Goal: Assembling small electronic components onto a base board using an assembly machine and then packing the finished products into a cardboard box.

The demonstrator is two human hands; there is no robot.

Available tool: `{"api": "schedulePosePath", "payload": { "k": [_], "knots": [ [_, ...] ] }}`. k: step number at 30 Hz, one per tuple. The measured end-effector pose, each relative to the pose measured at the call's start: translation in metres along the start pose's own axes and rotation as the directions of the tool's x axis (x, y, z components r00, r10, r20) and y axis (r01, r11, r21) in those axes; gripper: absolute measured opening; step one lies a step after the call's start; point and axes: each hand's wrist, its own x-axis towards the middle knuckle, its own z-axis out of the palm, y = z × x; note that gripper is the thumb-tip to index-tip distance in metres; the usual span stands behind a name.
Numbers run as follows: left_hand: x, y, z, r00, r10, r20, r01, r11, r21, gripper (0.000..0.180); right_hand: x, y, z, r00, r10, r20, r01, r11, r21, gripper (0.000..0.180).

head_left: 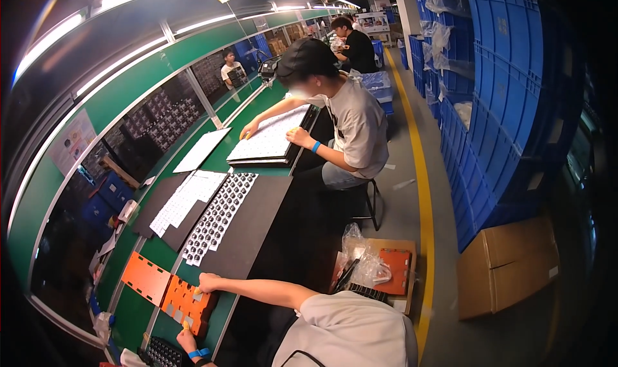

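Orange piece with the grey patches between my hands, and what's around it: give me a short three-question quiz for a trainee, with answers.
1. True or false: the left hand and the right hand both touch the grey-patched orange piece.
2. What colour is the wristband on the left wrist? A) red B) blue C) white
3. Fill in: a ____ line runs along the floor.

Key: 1. True. 2. B. 3. Yellow.
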Motion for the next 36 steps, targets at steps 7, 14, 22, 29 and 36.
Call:
{"api": "schedulePosePath", "payload": {
  "k": [7,14,22,29,36],
  "knots": [
    [0.0,-0.018,-0.001,0.998,-0.012,-0.054,0.011,1.0,-0.012,0.052,0.002,-0.003,0.005,0.998,-0.062,-0.003,0.062,0.998,0.014,0.036],
    [-0.009,0.011,0.005,0.999,0.002,-0.054,-0.004,0.999,-0.046,0.052,0.014,0.01,0.003,0.99,-0.13,0.046,0.125,0.986,0.11,0.035],
    [-0.023,0.022,-0.008,0.998,-0.044,-0.038,0.042,0.997,-0.062,0.047,0.021,0.006,0.005,0.958,-0.206,0.2,0.19,0.977,0.101,0.042],
    [-0.031,0.065,0.002,0.972,-0.208,-0.113,0.217,0.973,0.083,0.042,0.011,-0.005,-0.01,0.975,-0.097,0.202,0.084,0.994,0.07,0.048],
    [-0.026,0.076,-0.005,0.949,-0.293,-0.113,0.31,0.933,0.183,0.03,0.022,0.002,-0.005,0.933,0.151,0.326,-0.232,0.946,0.225,0.025]
  ]
}}
